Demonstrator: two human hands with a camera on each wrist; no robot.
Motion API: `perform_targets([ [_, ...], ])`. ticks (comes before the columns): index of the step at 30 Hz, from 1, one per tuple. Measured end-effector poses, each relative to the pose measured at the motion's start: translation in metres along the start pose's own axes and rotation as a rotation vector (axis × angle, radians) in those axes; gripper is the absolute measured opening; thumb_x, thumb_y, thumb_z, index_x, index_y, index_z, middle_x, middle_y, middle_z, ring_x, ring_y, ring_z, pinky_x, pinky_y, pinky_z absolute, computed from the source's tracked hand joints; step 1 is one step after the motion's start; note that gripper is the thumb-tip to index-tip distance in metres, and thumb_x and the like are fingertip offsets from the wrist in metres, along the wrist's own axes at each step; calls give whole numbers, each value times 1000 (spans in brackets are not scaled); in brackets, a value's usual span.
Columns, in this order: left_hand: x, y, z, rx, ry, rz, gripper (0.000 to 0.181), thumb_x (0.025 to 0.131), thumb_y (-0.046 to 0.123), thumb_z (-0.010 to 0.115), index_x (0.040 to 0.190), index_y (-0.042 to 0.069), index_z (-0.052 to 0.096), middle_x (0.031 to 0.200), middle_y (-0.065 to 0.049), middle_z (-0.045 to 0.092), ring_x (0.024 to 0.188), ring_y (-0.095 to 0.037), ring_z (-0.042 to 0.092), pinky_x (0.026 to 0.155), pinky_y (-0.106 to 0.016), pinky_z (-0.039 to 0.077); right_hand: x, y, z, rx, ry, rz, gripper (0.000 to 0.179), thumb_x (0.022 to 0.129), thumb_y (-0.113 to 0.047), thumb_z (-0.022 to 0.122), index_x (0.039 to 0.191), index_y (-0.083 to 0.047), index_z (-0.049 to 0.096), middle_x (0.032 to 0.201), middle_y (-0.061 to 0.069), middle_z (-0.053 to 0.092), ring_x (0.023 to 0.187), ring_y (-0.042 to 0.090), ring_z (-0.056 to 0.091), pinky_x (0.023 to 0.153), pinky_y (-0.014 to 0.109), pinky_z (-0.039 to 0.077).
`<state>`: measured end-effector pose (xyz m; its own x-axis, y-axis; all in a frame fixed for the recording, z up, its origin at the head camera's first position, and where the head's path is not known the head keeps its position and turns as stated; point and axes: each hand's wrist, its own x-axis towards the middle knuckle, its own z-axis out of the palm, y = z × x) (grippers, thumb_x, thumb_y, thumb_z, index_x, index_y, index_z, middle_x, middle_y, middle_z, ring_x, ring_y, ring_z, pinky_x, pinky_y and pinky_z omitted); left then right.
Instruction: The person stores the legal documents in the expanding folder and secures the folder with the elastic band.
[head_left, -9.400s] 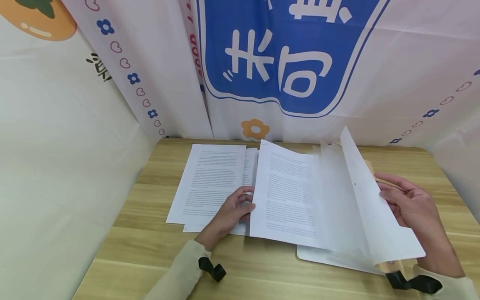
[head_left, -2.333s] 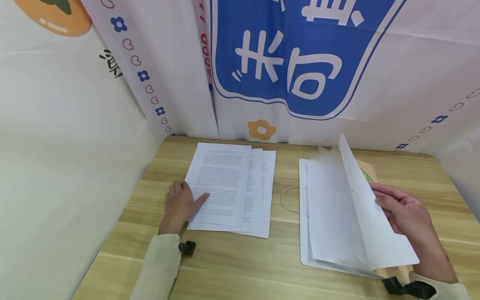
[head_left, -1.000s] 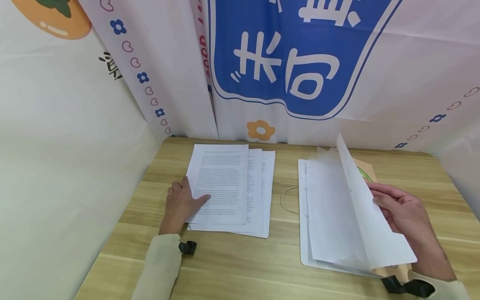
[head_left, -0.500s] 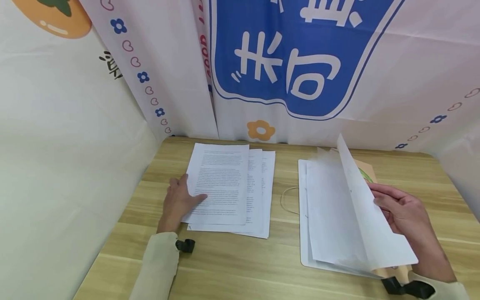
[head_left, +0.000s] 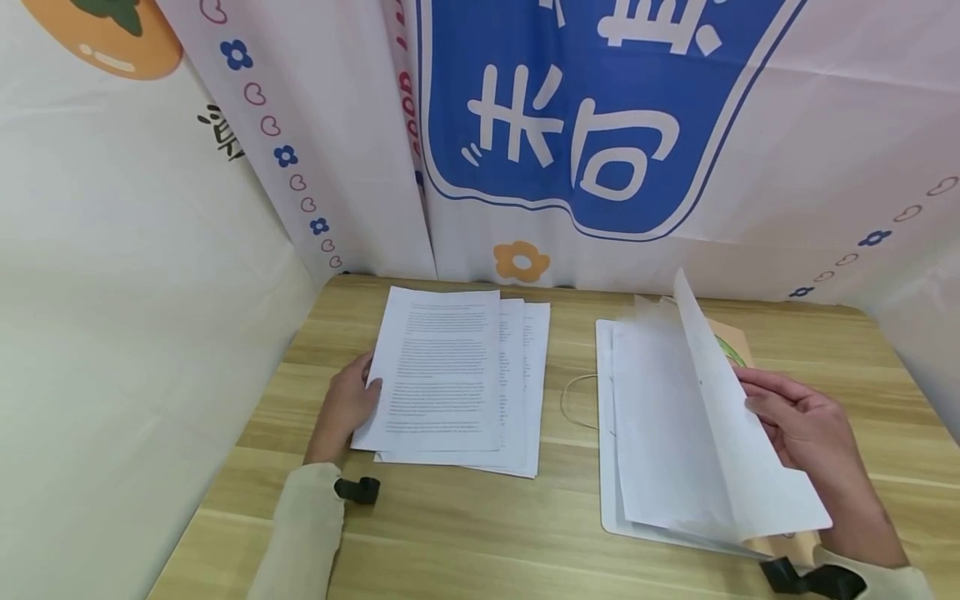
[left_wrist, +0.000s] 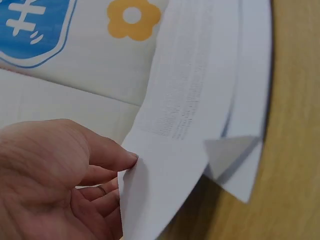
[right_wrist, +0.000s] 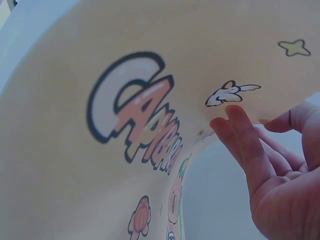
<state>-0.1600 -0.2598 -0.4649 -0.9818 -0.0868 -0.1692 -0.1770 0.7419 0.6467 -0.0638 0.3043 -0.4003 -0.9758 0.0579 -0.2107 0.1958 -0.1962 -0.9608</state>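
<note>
In the head view my left hand (head_left: pixel 348 402) pinches the left edge of the top printed sheet (head_left: pixel 438 367). The left wrist view shows the thumb on the face of that sheet (left_wrist: pixel 172 130), the fingers behind it and the edge bent up. Beneath lie more printed sheets (head_left: pixel 519 392), fanned to the right; one has a folded corner (left_wrist: pixel 231 155). My right hand (head_left: pixel 806 429) holds up the cover of a folder (head_left: pixel 727 425). In the right wrist view, thumb and fingers grip the cover's edge, its orange outside (right_wrist: pixel 60 140) printed with cartoon figures and lettering.
Inside the folder lie whitish pages or sleeves (head_left: pixel 660 442). A thin elastic loop (head_left: pixel 568 400) sticks out from its left side. Everything rests on a wood-grain table (head_left: pixel 465 533). A printed curtain (head_left: pixel 480 225) hangs along the back.
Earlier my left hand held a printed sheet by the folder's sleeves; later it lay spread on the left pile. Now it pinches the top sheet's left edge. My right hand still holds the cover.
</note>
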Motion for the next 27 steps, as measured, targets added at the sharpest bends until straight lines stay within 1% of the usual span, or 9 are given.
perform_targets([
  [2, 0, 0, 0, -21, 6, -6, 52, 106, 9, 47, 155, -5, 38, 139, -27, 54, 124, -40, 54, 103, -55, 43, -1, 0, 0, 1, 7, 2, 26, 100, -5, 68, 116, -21, 81, 105, -5, 77, 81, 13, 75, 63, 27, 59],
  [5, -2, 0, 0, -70, 7, -22, 50, 105, 9, 48, 153, -2, 44, 128, -22, 59, 110, -35, 58, 92, -49, 48, 0, 0, 1, -26, 1, -11, 26, 100, -7, 69, 117, -22, 80, 106, -7, 77, 82, 10, 74, 61, 25, 58],
  [8, -4, 0, -1, -109, 10, -36, 48, 104, 9, 51, 151, 0, 47, 123, -20, 60, 103, -32, 60, 84, -43, 50, 1, 0, 2, -44, -5, -19, 26, 100, -8, 69, 119, -22, 80, 107, -8, 76, 84, 9, 74, 61, 24, 57],
  [10, -5, 0, -3, -130, 15, -32, 48, 103, 8, 52, 150, 0, 48, 121, -21, 61, 101, -32, 61, 80, -40, 50, 1, 0, 4, -47, 7, -14, 25, 99, -9, 70, 118, -21, 80, 107, -8, 76, 83, 9, 74, 61, 25, 58],
  [14, -7, 2, -7, -155, 20, -17, 48, 103, 8, 53, 150, -1, 49, 121, -23, 61, 100, -32, 61, 80, -39, 49, 0, 0, 4, -48, 33, -3, 23, 98, -10, 71, 115, -22, 81, 103, -7, 77, 82, 10, 74, 62, 26, 59],
  [19, -8, 4, -11, -237, -13, -6, 48, 104, 8, 53, 151, 1, 47, 126, -25, 63, 103, -33, 63, 81, -36, 49, -1, 1, 2, -32, 51, -8, 26, 99, -6, 69, 111, -24, 82, 101, -8, 77, 80, 8, 73, 61, 25, 58],
  [22, -10, 5, -13, -310, -39, 2, 48, 105, 8, 52, 152, 2, 46, 128, -27, 63, 99, -31, 65, 76, -34, 51, -1, 0, 1, -33, 78, -16, 29, 99, -3, 67, 108, -26, 83, 98, -9, 77, 76, 6, 71, 58, 22, 56],
  [24, -11, 5, -13, -369, -53, 8, 48, 105, 7, 53, 152, 2, 45, 129, -28, 62, 94, -28, 66, 72, -32, 53, -1, 0, 1, -20, 88, -20, 30, 99, -2, 67, 107, -25, 83, 97, -10, 77, 77, 6, 72, 59, 23, 56],
  [27, -15, 6, -13, -469, -81, -2, 50, 105, 6, 53, 154, 4, 43, 131, -28, 61, 88, -23, 67, 68, -31, 55, -1, -1, 1, -16, 93, -31, 30, 99, -1, 67, 106, -26, 83, 97, -10, 77, 79, 7, 73, 61, 24, 58],
])
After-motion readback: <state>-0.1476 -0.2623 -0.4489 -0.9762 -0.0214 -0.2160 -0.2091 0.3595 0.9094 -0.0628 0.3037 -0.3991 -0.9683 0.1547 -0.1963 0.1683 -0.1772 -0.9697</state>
